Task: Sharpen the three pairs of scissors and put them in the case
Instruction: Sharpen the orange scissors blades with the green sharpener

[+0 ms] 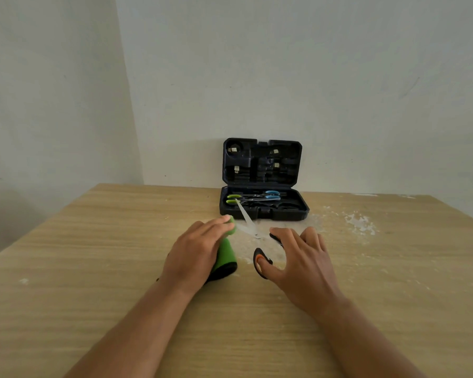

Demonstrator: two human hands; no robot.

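Note:
My left hand presses down on a green and black sharpener on the wooden table. Black and orange scissors lie spread open; one blade points toward the case and the other runs into the sharpener's tip. My right hand holds the scissors' handles, thumb in the near loop. The dark case stands open at the table's far edge. Green-handled scissors and blue-handled scissors lie in its lower half.
The case's lid leans upright against the white wall. White flecks and dust are scattered on the table right of the case. A wall corner lies far left.

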